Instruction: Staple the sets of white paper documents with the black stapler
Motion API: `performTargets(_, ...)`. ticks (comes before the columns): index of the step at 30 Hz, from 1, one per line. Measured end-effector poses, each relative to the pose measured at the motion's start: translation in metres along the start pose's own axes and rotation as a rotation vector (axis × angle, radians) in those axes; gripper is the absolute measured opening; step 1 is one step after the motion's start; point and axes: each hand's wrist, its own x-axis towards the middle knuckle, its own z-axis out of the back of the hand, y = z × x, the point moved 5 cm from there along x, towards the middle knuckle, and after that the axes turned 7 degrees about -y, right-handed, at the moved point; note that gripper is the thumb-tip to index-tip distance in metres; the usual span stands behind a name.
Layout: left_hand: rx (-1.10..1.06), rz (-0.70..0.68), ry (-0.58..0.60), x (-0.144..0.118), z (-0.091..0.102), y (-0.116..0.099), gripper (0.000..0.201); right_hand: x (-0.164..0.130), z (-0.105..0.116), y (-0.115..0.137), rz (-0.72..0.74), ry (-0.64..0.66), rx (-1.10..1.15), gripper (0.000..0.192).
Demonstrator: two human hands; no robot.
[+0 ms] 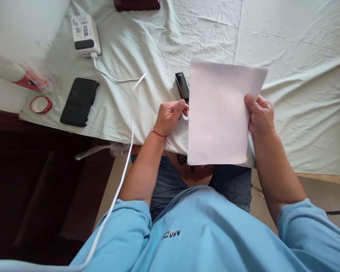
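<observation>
A stack of white paper sheets (218, 113) is tilted slightly over the front edge of the table. My right hand (260, 113) grips its right edge, thumb on top and fingers folded underneath. My left hand (171, 113) is closed beside the left edge, thumb pressed against curled fingers. What it holds, if anything, is hidden, and I cannot tell whether it touches the sheets. Just beyond it lies a black stapler-like object (182, 85), its near end partly covered by the paper. A red string bracelet circles my left wrist.
A pale cloth (294, 87) covers the table. On the left are a black phone (79, 102), a red-and-white tape roll (40, 104), a plastic-wrapped bottle (22, 75) and a white charger box (85, 34). Its white cable (132, 124) crosses past my left arm. A dark red object (136, 4) sits at the back.
</observation>
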Motion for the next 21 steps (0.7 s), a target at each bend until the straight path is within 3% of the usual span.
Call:
performTargets(3,0.049,-0.058,0.067,-0.001,-0.002,-0.008,0.069,0.002,-0.011,-0.006,0.051,0.005,-0.025,0.053)
performTargets(6,0.140,-0.060,0.078,0.001,-0.002,-0.005,0.060,-0.003,-0.010,-0.011,0.085,-0.005,-0.044,0.053)
performTargets(10,0.136,0.015,0.010,0.005,0.000,0.007,0.047,-0.009,-0.006,-0.009,0.070,-0.014,-0.027,0.059)
performTargets(15,0.066,0.046,-0.102,0.006,0.005,0.011,0.061,-0.008,-0.007,-0.009,0.041,-0.009,0.000,0.071)
performTargets(21,-0.068,-0.004,-0.137,0.008,0.006,0.020,0.056,0.004,-0.005,-0.025,0.074,-0.015,0.125,0.054)
